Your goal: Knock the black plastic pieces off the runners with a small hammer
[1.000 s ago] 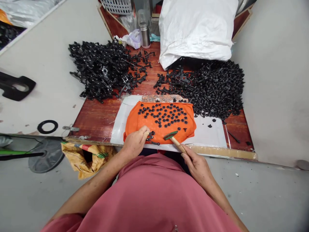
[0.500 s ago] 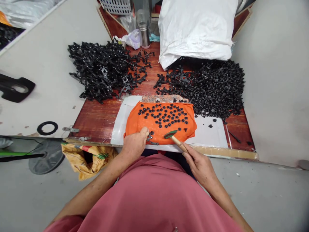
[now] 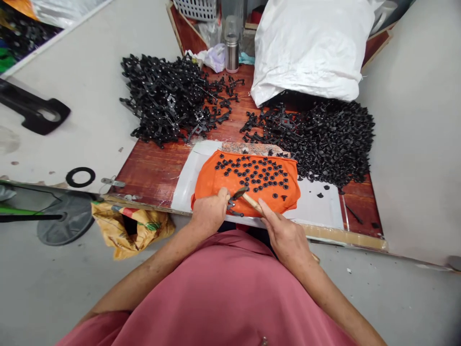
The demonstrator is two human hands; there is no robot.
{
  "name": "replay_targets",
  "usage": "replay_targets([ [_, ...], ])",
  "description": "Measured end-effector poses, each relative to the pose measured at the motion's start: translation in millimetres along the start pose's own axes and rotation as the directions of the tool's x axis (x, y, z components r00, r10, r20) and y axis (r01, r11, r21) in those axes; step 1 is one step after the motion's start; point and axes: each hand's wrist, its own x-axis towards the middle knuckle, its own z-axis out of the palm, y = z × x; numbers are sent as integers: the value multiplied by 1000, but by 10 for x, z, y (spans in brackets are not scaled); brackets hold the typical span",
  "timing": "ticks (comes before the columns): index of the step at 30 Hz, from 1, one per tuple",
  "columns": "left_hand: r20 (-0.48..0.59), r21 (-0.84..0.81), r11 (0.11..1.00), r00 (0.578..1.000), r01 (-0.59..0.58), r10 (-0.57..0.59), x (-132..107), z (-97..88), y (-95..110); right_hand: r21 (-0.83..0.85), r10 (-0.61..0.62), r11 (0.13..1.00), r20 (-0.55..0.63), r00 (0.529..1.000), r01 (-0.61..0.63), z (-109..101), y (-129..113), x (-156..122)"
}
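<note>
My right hand (image 3: 288, 235) grips the wooden handle of a small hammer (image 3: 253, 203), its dark head tilted just right of my left fingertips. Closed at the front of an orange cloth (image 3: 209, 185), my left hand (image 3: 211, 211) pinches a black plastic part (image 3: 235, 211) that is partly hidden by the fingers. Many small round black caps (image 3: 255, 181) lie spread over the cloth. The cloth rests on a white sheet (image 3: 182, 190), with a speckled stone slab (image 3: 252, 148) showing behind it.
A heap of black plastic arms (image 3: 162, 96) stands at the back left. Small black caps form another pile (image 3: 334, 139) at the right, under a white sack (image 3: 309, 48). A steel flask (image 3: 232, 53) stands behind. A black ring (image 3: 80, 177) lies on the left panel.
The hammer head has moved left, close to my left fingertips, and my right hand has gone with it. My left hand stays closed at the cloth's front. The whole view has shifted slightly.
</note>
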Motion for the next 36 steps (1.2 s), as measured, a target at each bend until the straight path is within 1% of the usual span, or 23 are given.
replay_targets([
  [1,7,-1,1000,1000,1,-1,0,-3,0,-27,9,1000,34,999,-8,22,6,-5],
  [2,14,-3,1000,1000,3,-3,0,-4,1,-29,13,1000,37,999,-12,36,10,-15],
  [5,19,-12,1000,1000,16,-15,2,-1,8,18,14,1000,-39,999,-14,39,1,-45],
  [6,14,-17,1000,1000,19,-18,3,1,10,5,14,1000,-40,999,-14,35,-8,-46],
  [7,7,-22,1000,1000,20,-20,5,3,12,-26,14,1000,-16,1000,-14,33,-17,-41],
  [9,-6,-23,1000,1000,21,-21,6,4,14,-107,22,994,68,997,-15,24,-32,-15],
  [11,-2,-15,1000,1000,28,-28,7,4,14,-122,21,993,107,994,-7,2,-37,11],
  [12,0,-9,999,1000,31,-31,7,5,13,-94,17,996,94,995,-8,-15,-37,17],
  [14,-4,-3,999,999,34,-34,8,15,11,-13,16,1000,15,1000,-16,-44,-34,11],
  [16,-30,1,999,999,34,-34,10,33,9,15,29,999,-32,999,-29,-49,-31,-1],
  [17,-42,4,999,998,37,-37,12,43,9,-8,34,999,-24,999,-34,-40,-30,-4],
  [19,-57,3,999,998,42,-42,15,59,10,-83,41,996,53,998,-37,-11,-25,0],
  [21,-52,-4,999,998,43,-43,17,66,11,-109,37,994,107,994,-26,6,-20,11],
  [22,-49,-9,999,998,39,-39,19,68,11,-88,31,996,97,995,-23,5,-18,14],
  [24,-43,-11,999,998,36,-37,21,69,9,-25,22,999,28,999,-21,-3,-23,14],
  [26,-38,-2,999,998,44,-44,22,66,8,-21,19,1000,-10,1000,-19,1,-35,18],
  [27,-35,4,999,998,48,-48,21,62,9,-53,19,998,10,1000,-18,12,-42,26],
  [30,-15,2,999,999,44,-43,14,36,18,-151,34,988,149,988,-11,42,-46,73],
  [32,-5,-8,999,999,42,-42,11,7,17,-94,42,995,171,984,-26,24,-32,103],
  [34,3,-29,998,999,53,-53,18,-25,-4,58,51,997,117,992,-58,-28,-12,108],
  [36,4,-94,994,999,48,-48,37,-48,-54,206,79,975,60,995,-90,-84,9,85],
])
